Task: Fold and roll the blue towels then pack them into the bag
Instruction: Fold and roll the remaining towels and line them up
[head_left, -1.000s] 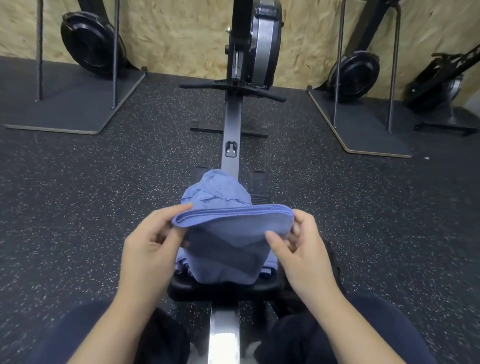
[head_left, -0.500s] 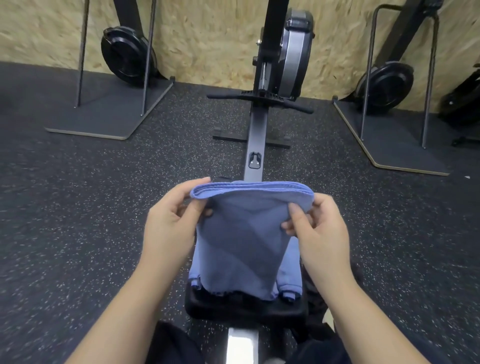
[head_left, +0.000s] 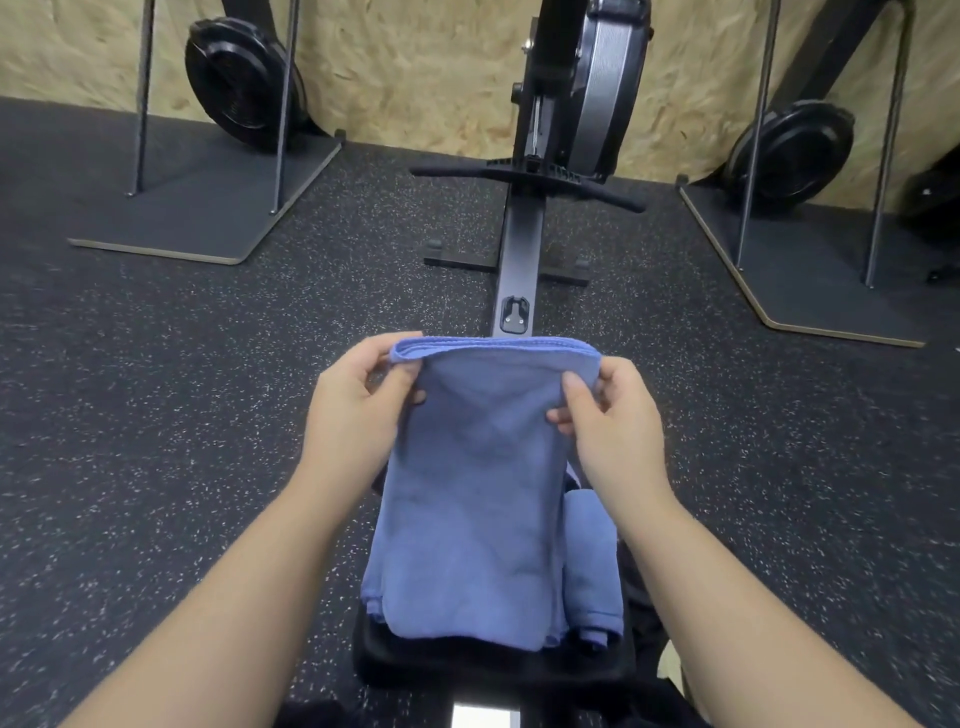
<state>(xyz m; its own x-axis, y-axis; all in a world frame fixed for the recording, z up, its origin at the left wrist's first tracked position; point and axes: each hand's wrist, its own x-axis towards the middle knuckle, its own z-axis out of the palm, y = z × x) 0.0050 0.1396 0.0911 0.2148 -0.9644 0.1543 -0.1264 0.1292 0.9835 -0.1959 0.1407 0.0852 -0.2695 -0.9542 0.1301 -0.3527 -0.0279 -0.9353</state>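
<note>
Folding step: blue towel (head_left: 483, 499) hangs doubled over rower seat (head_left: 493, 667), lower hem at seat's front edge. Left hand (head_left: 358, 415), right hand (head_left: 608, 421) pinch top corners. Rolled towel (head_left: 592, 566) beside. Next likely: lay flat, roll. Bag unseen.

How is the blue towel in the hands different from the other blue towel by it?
The held towel hangs flat from its top corners, pinched by the left hand and right hand; the other towel lies untouched on the black seat. The held towel shows a smooth face; the other towel looks bunched and mostly hidden. Both are the same blue.
</note>
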